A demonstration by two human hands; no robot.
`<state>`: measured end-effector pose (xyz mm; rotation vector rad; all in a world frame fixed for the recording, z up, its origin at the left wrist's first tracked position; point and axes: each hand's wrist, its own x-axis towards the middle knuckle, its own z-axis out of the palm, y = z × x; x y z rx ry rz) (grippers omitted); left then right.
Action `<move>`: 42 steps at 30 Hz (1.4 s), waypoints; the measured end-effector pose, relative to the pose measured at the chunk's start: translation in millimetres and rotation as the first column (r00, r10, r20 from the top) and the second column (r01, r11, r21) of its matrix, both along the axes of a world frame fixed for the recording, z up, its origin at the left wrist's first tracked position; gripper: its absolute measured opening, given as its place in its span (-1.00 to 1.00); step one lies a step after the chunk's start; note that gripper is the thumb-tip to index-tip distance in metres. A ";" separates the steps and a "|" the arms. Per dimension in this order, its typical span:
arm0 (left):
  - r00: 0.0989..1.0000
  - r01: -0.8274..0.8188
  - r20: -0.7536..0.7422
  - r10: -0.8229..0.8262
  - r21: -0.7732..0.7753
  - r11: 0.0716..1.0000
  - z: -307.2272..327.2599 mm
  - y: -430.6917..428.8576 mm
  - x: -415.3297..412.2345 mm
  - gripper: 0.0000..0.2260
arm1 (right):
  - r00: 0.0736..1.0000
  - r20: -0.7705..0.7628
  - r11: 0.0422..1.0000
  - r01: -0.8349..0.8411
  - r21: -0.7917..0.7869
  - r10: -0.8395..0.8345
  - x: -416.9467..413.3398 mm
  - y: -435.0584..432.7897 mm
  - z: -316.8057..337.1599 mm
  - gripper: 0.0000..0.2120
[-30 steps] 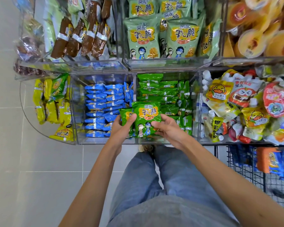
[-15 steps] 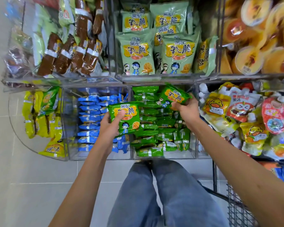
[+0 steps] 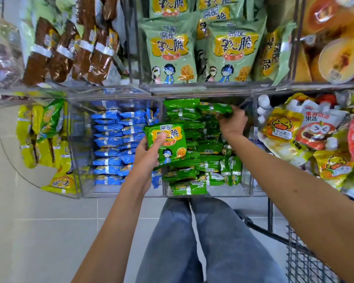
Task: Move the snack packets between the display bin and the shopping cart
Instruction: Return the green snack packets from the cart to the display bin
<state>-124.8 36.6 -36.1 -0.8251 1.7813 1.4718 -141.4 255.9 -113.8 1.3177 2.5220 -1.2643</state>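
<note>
My left hand (image 3: 147,158) grips a bright green snack packet (image 3: 170,142) by its left edge, held face up just above the clear display bin (image 3: 208,192) full of matching green packets. My right hand (image 3: 231,121) reaches to the bin's far right corner, fingers closed on a second green packet (image 3: 214,108) that lies on top of the pile under the shelf edge. The black wire shopping cart (image 3: 302,260) shows only partly at the lower right, beside my right leg.
Left of the green bin is a bin of blue packets (image 3: 112,144), then yellow packets (image 3: 41,144). Pouched jelly drinks (image 3: 298,129) fill the bin to the right. The upper shelf holds large pale green bags (image 3: 170,52), brown bars (image 3: 70,50) and orange cups (image 3: 339,58).
The right hand carried its green packet from above the bin's middle to the far right corner of the pile. The left hand, holding its packet, shifted slightly right over the bin.
</note>
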 end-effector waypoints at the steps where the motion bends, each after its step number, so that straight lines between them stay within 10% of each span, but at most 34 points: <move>1: 1.000 0.004 0.007 -0.004 0.014 1.000 1.6 0.5 1.5 -0.05 | 0.999 0.034 1.000 -0.017 0.004 0.016 -1.4 0.2 -1.3 -0.75; 13: 0.998 -0.037 0.048 0.036 0.038 0.999 4.4 8.9 14.9 -0.53 | 0.967 0.168 0.947 0.225 -0.229 -0.189 26.9 -19.2 23.0 -0.67; 18: 0.999 0.051 -0.010 -0.051 0.006 0.999 8.9 16.9 20.4 -0.59 | 0.986 0.011 0.730 -0.116 -0.674 0.167 65.9 -47.9 74.5 -0.84; 21: 0.998 0.055 0.021 -0.056 0.048 0.997 16.8 22.6 22.0 -0.29 | 0.959 -0.054 0.702 -0.241 -0.670 0.277 77.3 -51.0 86.3 -0.67; 26: 0.999 0.054 -0.006 -0.054 0.037 0.998 14.8 20.9 21.3 -0.50 | 0.966 -0.065 0.696 -0.226 -0.682 0.250 79.3 -33.3 91.3 -0.64; 30: 0.999 0.045 0.005 -0.045 -0.105 0.993 6.0 13.7 22.0 -0.37 | 0.996 -0.088 0.821 -0.031 -0.571 -0.024 71.3 -5.5 81.0 -0.65; 35: 1.000 0.013 0.030 -0.009 -0.129 0.992 0.6 11.9 19.9 -0.30 | 0.995 -0.012 0.986 -0.100 0.136 0.103 53.7 5.1 49.9 -0.63; 42: 1.000 0.023 0.003 -0.023 -0.098 0.995 -0.1 17.9 17.2 -0.35 | 0.958 0.219 0.970 -0.213 0.115 0.184 28.3 -6.0 8.0 -0.78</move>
